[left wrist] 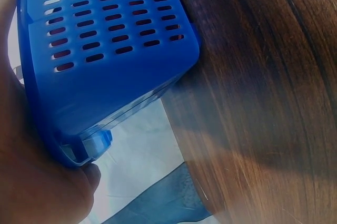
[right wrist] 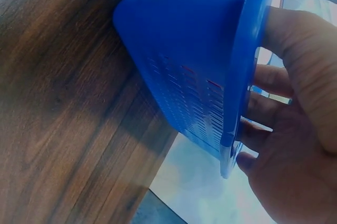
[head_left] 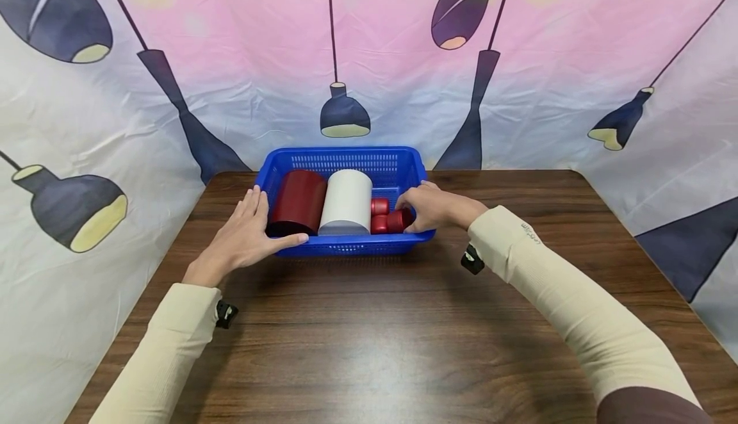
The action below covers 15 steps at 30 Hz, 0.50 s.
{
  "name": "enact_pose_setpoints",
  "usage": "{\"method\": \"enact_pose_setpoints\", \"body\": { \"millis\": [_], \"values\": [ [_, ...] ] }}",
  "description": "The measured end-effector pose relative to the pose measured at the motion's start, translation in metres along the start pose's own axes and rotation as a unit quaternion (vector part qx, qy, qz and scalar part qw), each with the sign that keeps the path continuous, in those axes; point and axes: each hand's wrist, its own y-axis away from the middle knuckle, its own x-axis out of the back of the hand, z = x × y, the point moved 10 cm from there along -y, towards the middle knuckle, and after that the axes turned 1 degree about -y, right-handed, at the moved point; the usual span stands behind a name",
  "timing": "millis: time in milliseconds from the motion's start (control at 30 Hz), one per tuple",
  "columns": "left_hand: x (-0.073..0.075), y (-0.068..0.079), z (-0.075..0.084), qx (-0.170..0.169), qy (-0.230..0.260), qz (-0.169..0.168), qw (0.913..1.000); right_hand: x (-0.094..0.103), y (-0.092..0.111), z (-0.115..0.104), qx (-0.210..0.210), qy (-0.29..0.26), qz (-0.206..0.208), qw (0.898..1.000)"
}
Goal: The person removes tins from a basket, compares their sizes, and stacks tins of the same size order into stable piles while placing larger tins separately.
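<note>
R hand (head_left: 434, 207) prob. grips red cyl. (head_left: 398, 221)

Glare whitens the table (head_left: 375, 353) in the bright head view; wrist views look hazy.

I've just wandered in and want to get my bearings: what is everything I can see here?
Perforated plastic basket: one, blue, far part of the table
Large cylinder-shaped piece: one, dark red, basket's left side
Large cylinder-shaped piece: one, white, beside the dark red one
Small cylindrical pieces: three visible, red, right of the white one
Wood-grain table: one, brown, under the basket
Cloth backdrop: pastel, behind and beside the table
Printed lamps: several, dark blue and yellow, on the cloth
Small devices: two, black, at the wrists
Sleeves: two, cream, on the forearms
Left hand: one, at the basket's left end
Right hand: one, reaching over the basket's right end
</note>
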Motion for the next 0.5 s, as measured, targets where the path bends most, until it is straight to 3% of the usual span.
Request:
{"method": "enact_pose_setpoints", "body": {
  "millis": [500],
  "values": [
    [-0.002, 0.0, 0.001, -0.002, -0.004, -0.019, 0.9998, 0.019, 0.009, 0.006, -0.017, -0.114, 0.043, 0.992]
  ]
}}
